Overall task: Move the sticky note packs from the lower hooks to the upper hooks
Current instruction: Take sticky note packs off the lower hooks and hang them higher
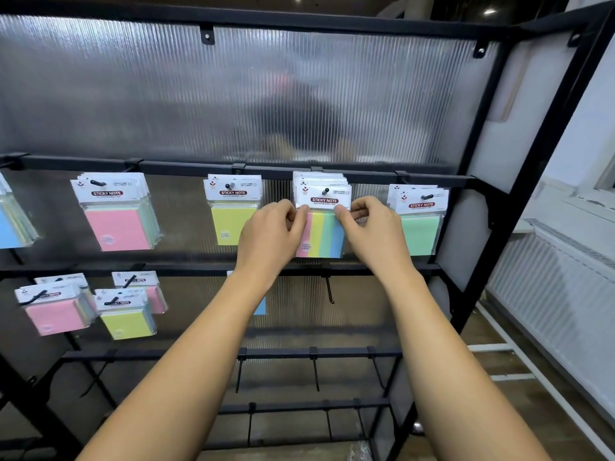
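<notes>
head view: found the striped sticky note pack [321, 232], pink, yellow, green and blue, hanging at the front of a stack on an upper hook [326, 190], with the hook's tip poking through the hole in its white header card. saw it pinched at the left edge, just under the header, by the left hand [270, 235], thumb and curled fingers closed on the wrapper. saw the same at the right edge from the right hand [376, 229], thumb in front and fingers curled. noted both forearms reaching up from below, the left one crossing the lower rail [186, 268].

found, just beside on the same upper rail, a yellow pack [229, 224] to the left and a green pack [420, 231] to the right, each on its own hook. further left, found a pink stack [116, 227], and at the picture's edge a blue pack [9, 229], partly cut off.

on the lower rail, found a low pink pack [55, 314], a low yellow pack [128, 322] and a rear pink pack [154, 296] grouped at the left, plus a bare hook [329, 289] under the striped one. behind everything, saw a ribbed panel [233, 94] in a black rack [532, 161]; at the right, a white radiator [549, 294].
</notes>
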### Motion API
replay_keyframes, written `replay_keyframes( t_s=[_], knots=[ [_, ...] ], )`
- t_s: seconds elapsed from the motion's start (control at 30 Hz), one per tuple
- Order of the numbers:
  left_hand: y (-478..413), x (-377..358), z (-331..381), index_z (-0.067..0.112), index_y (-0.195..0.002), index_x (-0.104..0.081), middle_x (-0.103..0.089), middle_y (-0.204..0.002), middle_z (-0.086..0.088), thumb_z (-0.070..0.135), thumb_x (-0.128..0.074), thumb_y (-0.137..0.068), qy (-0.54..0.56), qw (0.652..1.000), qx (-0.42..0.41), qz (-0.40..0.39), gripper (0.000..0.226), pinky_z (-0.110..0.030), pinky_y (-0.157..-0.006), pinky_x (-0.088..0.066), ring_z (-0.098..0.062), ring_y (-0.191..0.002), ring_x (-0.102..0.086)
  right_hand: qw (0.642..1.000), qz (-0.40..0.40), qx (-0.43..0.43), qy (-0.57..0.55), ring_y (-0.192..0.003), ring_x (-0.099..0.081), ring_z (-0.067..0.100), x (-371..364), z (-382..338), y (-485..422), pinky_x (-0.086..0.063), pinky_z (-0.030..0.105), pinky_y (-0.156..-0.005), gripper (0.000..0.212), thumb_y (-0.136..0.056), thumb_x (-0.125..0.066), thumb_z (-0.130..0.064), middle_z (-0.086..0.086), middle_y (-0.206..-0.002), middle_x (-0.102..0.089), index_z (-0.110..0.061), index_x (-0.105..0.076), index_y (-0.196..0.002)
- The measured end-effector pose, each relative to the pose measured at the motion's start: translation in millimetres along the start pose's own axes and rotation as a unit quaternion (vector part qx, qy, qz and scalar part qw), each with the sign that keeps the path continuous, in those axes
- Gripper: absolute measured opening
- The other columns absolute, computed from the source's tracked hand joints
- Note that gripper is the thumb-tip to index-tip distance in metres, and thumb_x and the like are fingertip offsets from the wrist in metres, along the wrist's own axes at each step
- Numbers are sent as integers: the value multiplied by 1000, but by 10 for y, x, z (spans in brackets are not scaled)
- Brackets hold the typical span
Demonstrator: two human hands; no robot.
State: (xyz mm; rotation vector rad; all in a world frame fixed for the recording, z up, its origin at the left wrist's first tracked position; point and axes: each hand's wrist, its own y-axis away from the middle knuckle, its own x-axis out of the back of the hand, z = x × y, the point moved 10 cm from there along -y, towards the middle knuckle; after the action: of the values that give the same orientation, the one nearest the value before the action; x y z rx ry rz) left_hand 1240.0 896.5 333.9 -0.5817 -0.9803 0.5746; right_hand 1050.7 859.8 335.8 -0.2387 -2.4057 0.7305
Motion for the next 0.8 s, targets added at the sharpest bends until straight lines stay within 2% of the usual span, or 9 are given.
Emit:
replay_keyframes(
  t_s=[0.13,0.33,0.53,0.63,0.8],
  knots=[
    [-59,-15,8,13,-73,-56,-55,-64,2,45,-46,-97,-2,1000,-10,-4,41,-35,-54,-43,-21,-63,-53,1000,3,5,13,-80,-54,12,-17,-6,-64,-45,28,-75,19,-93,-62,-35,-16,-74,-54,-17,-58,-91],
    [-121,-73,3,12,-74,-58,-56,-64,2,45,-46,-98,-5,1000,-16,-9,42,-38,-56,-44,-21,-64,-54,1000,19,-7,-8,-78,-56,14,-53,46,-127,-50,35,-76,21,-91,-65,-35,-14,-72,-54,-15,-59,-90],
    [-37,-122,-25,12,-77,-57,-55,-64,2,44,-44,-99,9,1000,-17,-11,41,-36,-54,-40,-23,-64,-53,1000,8,-13,-24,-75,-54,10,-71,94,-50,-44,24,-70,23,-93,-62,-37,-13,-73,-55,-14,-59,-90],
    [110,-197,-107,11,-75,-55,-55,-65,1,44,-45,-99,12,999,-16,-32,42,-36,-53,-39,-23,-63,-52,1000,-13,-20,-9,-75,-54,9,-138,186,81,-36,20,-62,23,-93,-62,-36,-10,-75,-58,-13,-62,-92],
    [578,-361,-414,16,-77,-54,-58,-73,2,45,-44,-98,-47,995,4,-88,38,-35,-59,-44,-19,-69,-54,990,-116,-58,61,-76,-56,12,-573,493,498,-38,25,-68,15,-91,-64,-32,-11,-72,-57,-20,-59,-98]
  ],
)
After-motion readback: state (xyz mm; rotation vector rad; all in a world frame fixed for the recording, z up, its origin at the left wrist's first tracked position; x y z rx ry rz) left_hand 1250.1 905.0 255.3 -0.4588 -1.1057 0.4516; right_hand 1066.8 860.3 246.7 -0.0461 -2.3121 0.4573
